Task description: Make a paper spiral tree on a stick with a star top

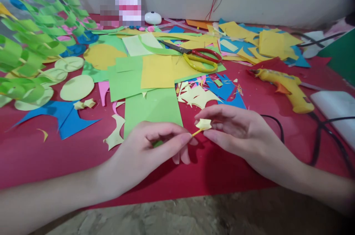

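Star: While it sits between the two hands, the pale yellow star (203,124) is to the right of the green sheet's (152,107) near end, just above the tabletop (69,157).
Stem: thin, yellow and tilted, it runs up to the star; whether the two are fixed together cannot be told.
Left hand: thumb and fingertip pinch the lower end of the stem, with the other fingers loosely curled; this hand (163,140) overlaps the near end of the sheet.
Right hand: this hand (238,127), right of the sheet, is half spread, thumb and fingers parted around the star; whether they press on it cannot be told.
Star's feel: probably very light, puffed and hollow, likely to dent or crease under a hard squeeze.
Star's hold: best taken lightly by opposite points or edges, sparing the plump middle.
Stem's feel: likely stiffer than the star but slim enough to roll between fingertips or bend.
Stem's hold: a pinch low down, as now, leaves the joint free; one nearer the star would probably wobble less.
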A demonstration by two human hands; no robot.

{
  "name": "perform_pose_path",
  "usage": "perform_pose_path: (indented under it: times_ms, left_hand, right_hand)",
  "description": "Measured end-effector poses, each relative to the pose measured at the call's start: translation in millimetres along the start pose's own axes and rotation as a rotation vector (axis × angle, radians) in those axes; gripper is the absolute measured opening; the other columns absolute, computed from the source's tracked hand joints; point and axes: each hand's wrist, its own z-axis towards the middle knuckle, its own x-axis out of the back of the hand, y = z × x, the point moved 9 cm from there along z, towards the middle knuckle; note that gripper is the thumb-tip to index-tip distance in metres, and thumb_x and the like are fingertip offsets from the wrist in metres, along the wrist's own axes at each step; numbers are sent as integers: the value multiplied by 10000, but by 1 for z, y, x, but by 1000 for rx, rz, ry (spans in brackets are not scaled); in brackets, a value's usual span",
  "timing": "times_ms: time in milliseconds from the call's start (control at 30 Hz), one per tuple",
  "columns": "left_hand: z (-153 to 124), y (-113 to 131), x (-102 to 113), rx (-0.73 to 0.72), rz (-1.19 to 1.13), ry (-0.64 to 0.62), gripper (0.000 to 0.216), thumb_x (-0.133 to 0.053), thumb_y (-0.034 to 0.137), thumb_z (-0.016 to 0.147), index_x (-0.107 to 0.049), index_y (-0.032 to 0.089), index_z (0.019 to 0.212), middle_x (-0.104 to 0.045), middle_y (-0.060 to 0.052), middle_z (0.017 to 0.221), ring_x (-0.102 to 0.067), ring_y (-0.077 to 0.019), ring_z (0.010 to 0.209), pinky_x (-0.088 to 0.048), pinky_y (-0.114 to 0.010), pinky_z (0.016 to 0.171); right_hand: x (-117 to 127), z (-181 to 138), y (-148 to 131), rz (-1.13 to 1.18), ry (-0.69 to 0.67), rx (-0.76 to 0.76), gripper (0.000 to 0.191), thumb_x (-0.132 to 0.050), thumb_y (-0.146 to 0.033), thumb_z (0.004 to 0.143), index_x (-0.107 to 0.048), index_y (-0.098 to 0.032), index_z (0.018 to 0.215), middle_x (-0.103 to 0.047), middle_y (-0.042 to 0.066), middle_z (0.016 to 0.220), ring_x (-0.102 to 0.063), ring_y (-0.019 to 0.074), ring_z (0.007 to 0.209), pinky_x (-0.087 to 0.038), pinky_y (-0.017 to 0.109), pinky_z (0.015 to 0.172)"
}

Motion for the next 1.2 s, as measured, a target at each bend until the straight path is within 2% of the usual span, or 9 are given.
perform_pose_path:
  times_ms: [133, 333, 500, 800, 867, 1033, 1200]
  left_hand:
    - [0, -1, 0, 19, -6, -2, 250, -504, 212, 839, -653, 203, 639, -664, 71, 593, -588, -35, 560, -450, -89, 569]
    - [1, 2, 2, 53, -23, 7, 250, -514, 189, 816, -646, 183, 603, -655, 46, 562, -579, -57, 538, -456, -120, 544]
    - [1, -2, 1, 48, -58, 1, 201, -519, 197, 809, -665, 190, 671, -659, 35, 565, -586, -76, 530, -472, -150, 536]
    - [1, -1, -2, 68, -43, -57, 230, -500, 202, 823, -641, 181, 642, -653, 37, 582, -585, -68, 560, -466, -128, 558]
    - [1, 0, -2, 61, -39, -54, 222, -489, 221, 832, -646, 188, 679, -659, 38, 620, -590, -71, 587, -467, -129, 575]
    - [0, 3, 3, 9, -15, 5, 151, -506, 268, 828, -654, 270, 859, -685, 71, 849, -608, -91, 801, -459, -117, 667]
    - [-3, -1, -2, 43, -49, -45, 138, -521, 278, 811, -631, 231, 879, -652, 28, 848, -599, -124, 789, -479, -170, 664]
  right_hand:
    - [0, -4, -4, -16, 6, 46, 175, -622, -251, 762, -592, -235, 933, -595, -9, 912, -584, 92, 756, -505, 164, 623]
    - [6, -9, -27, -269, 31, 304, 304, -631, -176, 748, -562, -244, 1036, -587, -9, 969, -542, 103, 801, -481, 199, 673]
    - [4, -11, -41, -391, 16, 468, 265, -645, -147, 735, -602, -242, 979, -632, 3, 922, -558, 153, 924, -467, 271, 793]
    - [4, -12, -41, -407, 13, 476, 211, -669, -119, 710, -629, -211, 896, -639, 1, 874, -570, 141, 863, -470, 275, 781]
    - [4, -11, -40, -387, 9, 465, 207, -668, -115, 712, -630, -213, 890, -637, 1, 868, -569, 140, 859, -471, 275, 781]
    - [0, -11, -38, -300, -30, 441, 216, -656, -113, 726, -630, -224, 909, -617, 7, 884, -567, 133, 870, -486, 258, 770]
    - [-6, -13, -38, -260, -79, 436, 203, -644, -99, 730, -640, -198, 907, -601, 21, 890, -576, 122, 850, -495, 245, 758]
